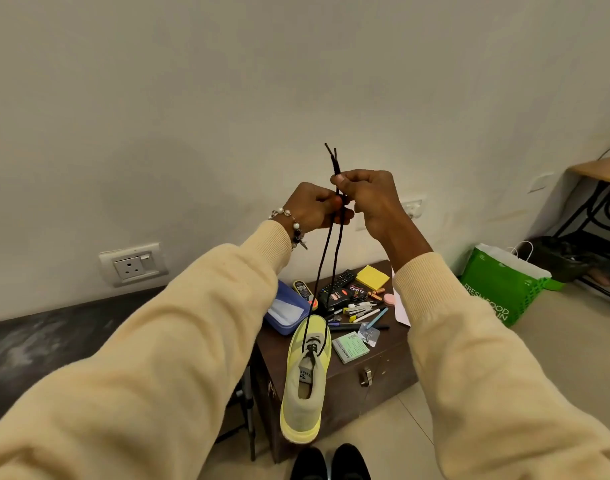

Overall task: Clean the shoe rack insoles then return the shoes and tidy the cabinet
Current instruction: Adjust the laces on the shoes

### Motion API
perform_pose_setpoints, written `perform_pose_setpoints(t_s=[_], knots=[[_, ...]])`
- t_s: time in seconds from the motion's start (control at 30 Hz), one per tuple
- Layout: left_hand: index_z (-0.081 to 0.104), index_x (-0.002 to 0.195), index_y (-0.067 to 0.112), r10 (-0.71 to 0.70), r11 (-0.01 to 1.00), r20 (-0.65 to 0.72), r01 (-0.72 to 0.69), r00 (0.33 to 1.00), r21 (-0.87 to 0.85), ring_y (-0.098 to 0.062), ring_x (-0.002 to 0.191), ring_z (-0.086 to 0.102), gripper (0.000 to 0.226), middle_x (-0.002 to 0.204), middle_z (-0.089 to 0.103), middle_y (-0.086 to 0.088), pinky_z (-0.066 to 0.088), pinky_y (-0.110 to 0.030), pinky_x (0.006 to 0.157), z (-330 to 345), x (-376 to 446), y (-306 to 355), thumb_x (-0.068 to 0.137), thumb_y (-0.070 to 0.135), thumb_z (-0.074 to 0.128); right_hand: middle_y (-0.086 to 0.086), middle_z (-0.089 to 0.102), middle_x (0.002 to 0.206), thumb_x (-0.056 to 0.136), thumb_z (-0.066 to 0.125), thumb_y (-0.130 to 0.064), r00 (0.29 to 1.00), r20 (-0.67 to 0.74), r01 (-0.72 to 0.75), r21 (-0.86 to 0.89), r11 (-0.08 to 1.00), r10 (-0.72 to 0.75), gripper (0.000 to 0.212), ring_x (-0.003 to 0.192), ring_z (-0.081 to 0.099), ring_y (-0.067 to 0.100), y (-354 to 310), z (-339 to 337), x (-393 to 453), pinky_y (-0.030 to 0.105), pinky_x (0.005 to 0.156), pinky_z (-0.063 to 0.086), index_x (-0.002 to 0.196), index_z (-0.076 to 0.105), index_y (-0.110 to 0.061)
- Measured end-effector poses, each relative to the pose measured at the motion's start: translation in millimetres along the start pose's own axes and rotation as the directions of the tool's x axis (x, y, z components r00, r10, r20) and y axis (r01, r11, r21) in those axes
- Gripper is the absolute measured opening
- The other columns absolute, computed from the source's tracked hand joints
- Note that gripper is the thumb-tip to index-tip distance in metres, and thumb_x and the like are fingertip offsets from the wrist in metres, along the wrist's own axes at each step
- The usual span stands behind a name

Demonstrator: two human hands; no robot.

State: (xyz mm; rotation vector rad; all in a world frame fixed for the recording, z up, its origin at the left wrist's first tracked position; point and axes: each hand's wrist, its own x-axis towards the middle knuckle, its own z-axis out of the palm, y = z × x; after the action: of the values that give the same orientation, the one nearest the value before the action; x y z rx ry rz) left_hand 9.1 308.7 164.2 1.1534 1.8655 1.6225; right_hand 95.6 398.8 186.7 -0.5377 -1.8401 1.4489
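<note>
Both arms, in ribbed cream knit sleeves, are reaching forward and up in front of a pale wall. The left hand [312,206], wearing a beaded bracelet [289,225] at the wrist, is curling its fingers around the two strands of the black shoelaces [326,258]. The right hand [364,199] is sitting just above and touching it, its grip pinching the same laces between thumb and fingers, so that the two stiff lace tips are sticking up above the knuckles.

The yellow shoe [305,382] is hanging from these laces, clear of everything, heel nearest the camera and toe pointing away, in front of the dark wooden cabinet [383,372]. Its upper is looking like soft mesh fabric, with a thick pale rubbery sole at the heel.

On the cabinet's top surface, a blue plastic box [285,311] is lying open with something white inside. Beside it small things are lying scattered: a black remote [336,284], a square yellow pad of sticky notes [372,277], a round black tin labelled Cherry [357,292], pens and a small green packet [350,347]. A metal handle is showing on the cabinet front.

To the right, a green and white paper bag [501,289] is standing on the tiled floor.
</note>
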Motion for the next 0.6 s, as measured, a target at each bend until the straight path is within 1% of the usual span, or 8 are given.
perform_pose_setpoints(t_s=[0.07, 0.17, 0.23, 0.37, 0.47, 0.5, 0.53, 0.6], knots=[[0.06, 0.114, -0.01, -0.04, 0.997, 0.045, 0.043, 0.998, -0.071, -0.023, 0.08, 0.07, 0.025, 0.1, 0.067, -0.016, 0.058, -0.03, 0.079, 3, -1, -6, 0.099, 0.003, 0.046, -0.005, 0.069, 0.087, 0.088, 0.064, -0.014, 1.0, -0.027, -0.012, 0.001, 1.0, 0.012, 0.006, 0.079, 0.061, 0.006, 1, 0, 2, 0.013, 0.048, 0.045, 0.088, 0.071, -0.015], [0.062, 0.118, -0.005, -0.065, 0.996, 0.062, 0.069, 0.996, -0.06, -0.022, 0.083, 0.066, 0.025, 0.101, 0.066, -0.014, 0.055, -0.033, 0.088, 2, -2, -16, 0.097, 0.003, 0.049, -0.006, 0.073, 0.093, 0.092, 0.059, -0.014, 0.997, 0.0, -0.08, 0.077, 0.994, 0.08, 0.009, 0.097, 0.062, 0.012, 4, -7, 3, 0.033, 0.075, 0.039, 0.093, 0.067, -0.018], [0.065, 0.115, -0.001, -0.057, 0.998, 0.034, 0.058, 0.998, -0.002, -0.021, 0.084, 0.067, 0.023, 0.097, 0.067, -0.011, 0.054, -0.035, 0.09, -2, -2, -21, 0.095, 0.003, 0.054, -0.006, 0.075, 0.09, 0.092, 0.059, -0.013, 0.99, 0.005, -0.139, 0.172, 0.975, 0.14, 0.01, 0.101, 0.062, 0.013, 10, -13, 2, 0.041, 0.082, 0.035, 0.095, 0.066, -0.019], [0.071, 0.109, 0.002, 0.007, 0.984, -0.051, 0.002, 0.999, 0.18, -0.019, 0.078, 0.069, 0.023, 0.093, 0.072, -0.013, 0.058, -0.033, 0.083, -10, -1, -19, 0.086, 0.001, 0.067, -0.007, 0.073, 0.087, 0.088, 0.064, -0.013, 0.964, -0.002, -0.247, 0.353, 0.902, 0.265, 0.013, 0.088, 0.055, 0.011, 36, -21, -5, 0.03, 0.075, 0.038, 0.099, 0.069, -0.018], [0.075, 0.101, 0.005, 0.114, 0.902, -0.035, -0.089, 0.993, 0.422, -0.01, 0.065, 0.066, 0.021, 0.087, 0.074, -0.015, 0.057, -0.019, 0.072, -11, 1, -9, 0.08, 0.003, 0.074, 0.002, 0.071, 0.085, 0.085, 0.068, -0.009, 0.91, 0.023, -0.341, 0.612, 0.714, 0.415, 0.008, 0.074, 0.053, 0.011, 71, -17, -19, 0.022, 0.066, 0.044, 0.093, 0.069, -0.01], [0.075, 0.099, 0.006, 0.14, 0.865, -0.012, -0.117, 0.99, 0.488, -0.01, 0.066, 0.066, 0.021, 0.086, 0.074, -0.015, 0.057, -0.019, 0.073, -11, 2, -6, 0.079, 0.003, 0.075, 0.005, 0.07, 0.086, 0.083, 0.069, -0.01, 0.889, 0.037, -0.363, 0.668, 0.65, 0.457, 0.008, 0.074, 0.054, 0.012, 83, -12, -26, 0.022, 0.065, 0.047, 0.091, 0.068, -0.008], [0.076, 0.099, 0.006, 0.161, 0.82, 0.015, -0.142, 0.987, 0.555, -0.013, 0.072, 0.067, 0.021, 0.088, 0.074, -0.014, 0.057, -0.023, 0.077, -10, 2, -4, 0.079, 0.004, 0.075, 0.007, 0.069, 0.087, 0.083, 0.069, -0.011, 0.872, 0.056, -0.385, 0.691, 0.612, 0.486, 0.009, 0.075, 0.057, 0.013, 94, -6, -33, 0.023, 0.066, 0.048, 0.091, 0.067, -0.007], [0.076, 0.102, 0.011, 0.192, 0.691, 0.069, -0.184, 0.979, 0.699, -0.019, 0.095, 0.066, 0.022, 0.096, 0.074, -0.01, 0.052, -0.032, 0.089, -7, 3, -2, 0.08, 0.01, 0.075, 0.005, 0.07, 0.089, 0.084, 0.068, -0.015, 0.859, 0.085, -0.428, 0.66, 0.617, 0.505, 0.011, 0.083, 0.062, 0.016, 112, 11, -45, 0.026, 0.071, 0.048, 0.093, 0.065, -0.01]])
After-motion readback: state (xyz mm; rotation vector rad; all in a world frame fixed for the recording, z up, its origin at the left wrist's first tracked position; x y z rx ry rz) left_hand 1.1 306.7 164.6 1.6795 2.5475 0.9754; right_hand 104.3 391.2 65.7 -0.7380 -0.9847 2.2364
